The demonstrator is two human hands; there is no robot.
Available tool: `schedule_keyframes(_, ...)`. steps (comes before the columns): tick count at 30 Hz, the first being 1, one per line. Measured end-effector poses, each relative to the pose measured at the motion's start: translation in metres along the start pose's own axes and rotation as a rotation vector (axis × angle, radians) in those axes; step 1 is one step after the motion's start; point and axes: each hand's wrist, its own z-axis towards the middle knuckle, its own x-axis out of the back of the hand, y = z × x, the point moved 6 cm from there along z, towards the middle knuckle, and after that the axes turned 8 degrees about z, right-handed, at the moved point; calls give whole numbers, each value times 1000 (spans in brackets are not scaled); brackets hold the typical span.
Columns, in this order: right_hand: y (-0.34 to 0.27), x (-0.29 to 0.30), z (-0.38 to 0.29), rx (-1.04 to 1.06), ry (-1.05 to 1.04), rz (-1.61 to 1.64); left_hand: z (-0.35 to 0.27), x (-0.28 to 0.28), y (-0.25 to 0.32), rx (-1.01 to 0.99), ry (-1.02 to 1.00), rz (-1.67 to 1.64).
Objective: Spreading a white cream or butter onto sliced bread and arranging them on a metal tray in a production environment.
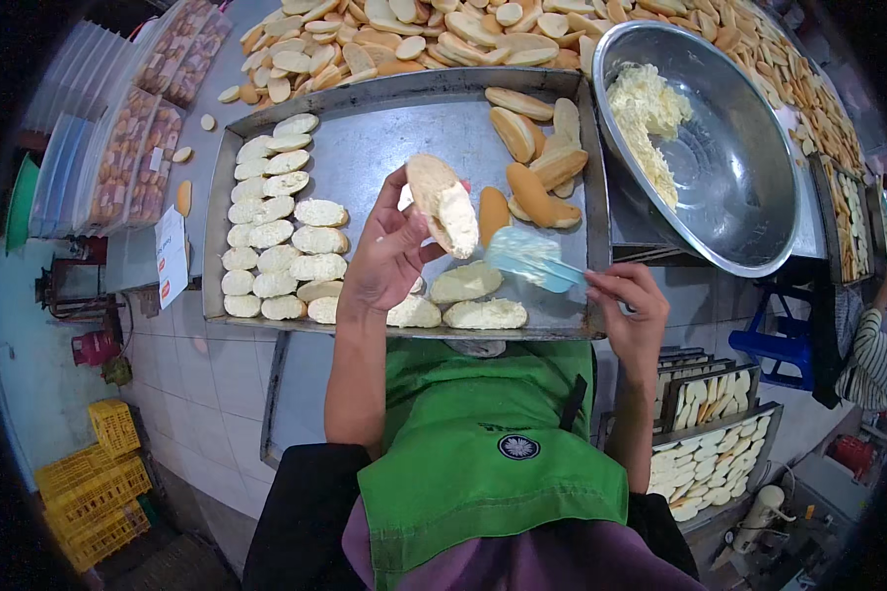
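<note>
Held up over a metal baking tray (399,125), a slice of bread (443,207) is gripped in my left hand (388,247). White cream covers part of its cut face. My right hand (632,303) grips the handle of a light-blue spatula (539,258), whose blade is smeared with cream and sits just right of the slice. Cream-coated slices (270,234) lie in rows along the tray's left side and front edge. Uncoated bread pieces (543,192) are heaped loosely at its right.
A steel bowl (739,148) holding pale cream (647,111) tilts beside the tray's right wall. Bread slices (414,37) pile up behind. Packed plastic tubs (126,155) stand at left, with yellow crates (92,487) on the floor. Filled trays (709,458) lean at lower right near a blue stool (776,340).
</note>
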Motion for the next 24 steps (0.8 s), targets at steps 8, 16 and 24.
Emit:
schedule_keyframes(8,-10,-16,3,58,177,83,-12,-30,-35,190,-225,-51)
schedule_keyframes(16,-15,-6,14,86,275,-194,-20,-17,-40,196,-237,-69)
schedule_keyframes(24,-6,-4,12,41,240,-196,-19,-16,-40,254,-201,-10)
